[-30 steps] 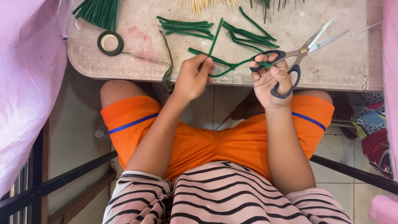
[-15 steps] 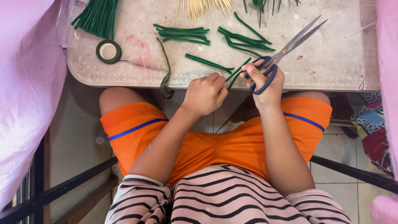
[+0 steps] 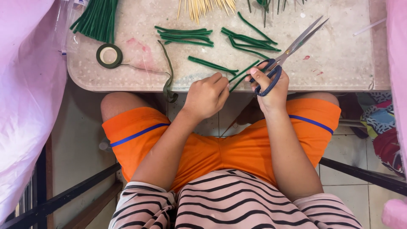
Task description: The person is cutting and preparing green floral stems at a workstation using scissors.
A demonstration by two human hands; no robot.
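Observation:
My right hand [image 3: 271, 91] grips blue-handled scissors [image 3: 292, 48] at the near table edge, the blades pointing up and to the right, nearly together. My left hand [image 3: 206, 95] pinches the lower ends of thin green stems [image 3: 243, 72] that run up toward the scissor handles. Both hands hover just over the table's front edge, above my orange shorts. More cut green stems [image 3: 212, 64] lie on the table just beyond my left hand.
On the pale worn table [image 3: 339, 63] lie piles of green stems [image 3: 184, 36], a bundle of long green stems [image 3: 97, 19], wooden skewers [image 3: 203, 6], and a green tape roll [image 3: 109, 55] trailing a loose tape strip [image 3: 168, 76]. Pink cloth [image 3: 25, 85] hangs at left.
Both hands drew back from over the table toward its near edge. The scissors' blades, spread wide earlier, have come nearly together. My left hand now pinches the stem ends lower down.

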